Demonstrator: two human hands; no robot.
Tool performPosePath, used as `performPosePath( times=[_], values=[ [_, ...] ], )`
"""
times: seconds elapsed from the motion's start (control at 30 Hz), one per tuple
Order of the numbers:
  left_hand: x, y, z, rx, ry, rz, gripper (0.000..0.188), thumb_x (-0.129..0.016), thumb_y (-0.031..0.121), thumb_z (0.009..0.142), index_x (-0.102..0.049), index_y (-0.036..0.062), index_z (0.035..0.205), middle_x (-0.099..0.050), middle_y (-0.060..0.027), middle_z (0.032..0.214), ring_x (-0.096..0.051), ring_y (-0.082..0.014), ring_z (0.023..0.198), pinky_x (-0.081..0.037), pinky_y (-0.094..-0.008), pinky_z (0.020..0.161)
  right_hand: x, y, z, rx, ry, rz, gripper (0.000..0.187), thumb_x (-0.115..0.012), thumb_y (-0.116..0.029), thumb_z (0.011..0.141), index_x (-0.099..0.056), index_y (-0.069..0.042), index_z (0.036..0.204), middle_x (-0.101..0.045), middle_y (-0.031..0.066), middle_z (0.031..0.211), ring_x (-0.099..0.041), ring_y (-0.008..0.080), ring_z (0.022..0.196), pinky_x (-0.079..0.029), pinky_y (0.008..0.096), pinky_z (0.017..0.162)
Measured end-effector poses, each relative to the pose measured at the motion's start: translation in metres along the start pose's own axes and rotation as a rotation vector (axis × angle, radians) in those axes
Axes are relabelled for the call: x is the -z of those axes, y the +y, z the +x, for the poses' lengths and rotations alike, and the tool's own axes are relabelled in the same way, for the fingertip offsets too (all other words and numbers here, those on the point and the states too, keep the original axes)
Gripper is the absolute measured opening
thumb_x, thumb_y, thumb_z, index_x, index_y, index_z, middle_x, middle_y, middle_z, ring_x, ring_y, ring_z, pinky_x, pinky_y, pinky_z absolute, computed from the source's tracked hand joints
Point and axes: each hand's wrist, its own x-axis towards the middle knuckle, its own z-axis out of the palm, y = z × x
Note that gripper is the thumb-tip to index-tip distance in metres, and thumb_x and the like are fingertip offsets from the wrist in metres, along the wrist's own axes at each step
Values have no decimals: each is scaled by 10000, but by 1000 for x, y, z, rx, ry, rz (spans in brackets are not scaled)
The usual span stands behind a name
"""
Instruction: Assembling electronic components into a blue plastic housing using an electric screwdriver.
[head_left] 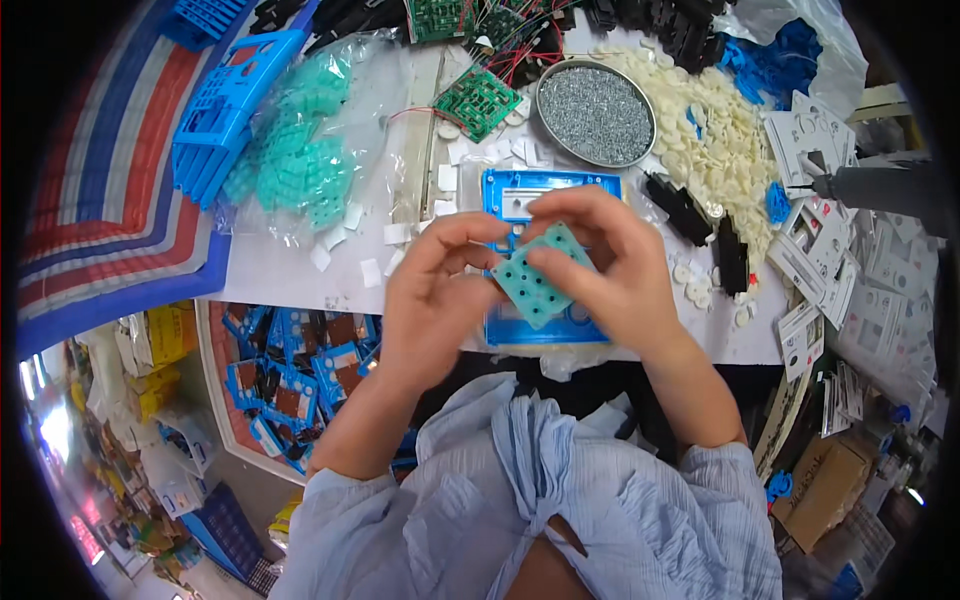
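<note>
A teal rubber keypad [540, 288] with black contact dots is held in my right hand [625, 270], the thumb pressed on its upper face and the fingers behind it. My left hand [435, 290] is at the keypad's left edge, fingers curved and apart from the thumb, slightly blurred. Whether its fingertips touch the keypad is hard to make out. Beneath both hands lies a blue plastic casing [610, 185] on the white tabletop, its middle mostly hidden by them.
A clear bag of teal keypads [305, 165] lies left, beside a blue casing [220, 110]. Behind are a green circuit board [478, 104] and a round tin of small screws [597, 112]. Cream plastic pieces [700, 130] and an electric screwdriver [880, 190] are right. A bin [225, 400] holds blue assemblies.
</note>
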Motion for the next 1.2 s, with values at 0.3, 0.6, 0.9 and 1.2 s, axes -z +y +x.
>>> performPosePath(
  times=[0.3,0.6,0.9,1.2],
  values=[
    [5,-9,0,-653,-158,642,341,-732,-112,702,-620,47,983,-718,-150,1008,-705,-292,877,-569,-368,740,10,-6,-35,649,-3,-541,522,-828,-16,643,-686,-69,1142,-691,105,1109,-662,307,959,-538,405,823],
    [9,-12,-5,-611,-168,685,341,-736,-113,720,-623,41,1003,-710,-153,1036,-702,-299,901,-570,-356,751,8,-8,-37,672,-83,-669,398,-849,-87,620,-706,-75,991,-699,68,1009,-652,279,886,-536,358,719],
    [56,4,-17,-325,-111,861,362,-601,-122,745,-650,29,1070,-669,-171,1135,-664,-311,1032,-526,-365,890,22,-12,-6,20,-278,-499,175,-790,-92,826,-725,-33,978,-675,68,838,-609,158,627,-492,304,583],
    [49,-15,-7,-417,-94,955,273,-610,-112,751,-689,32,969,-685,-114,1026,-653,-262,881,-512,-357,742,9,10,34,-176,-217,-478,229,-792,-152,834,-727,5,988,-669,102,774,-617,156,636,-492,302,597]
  ],
)
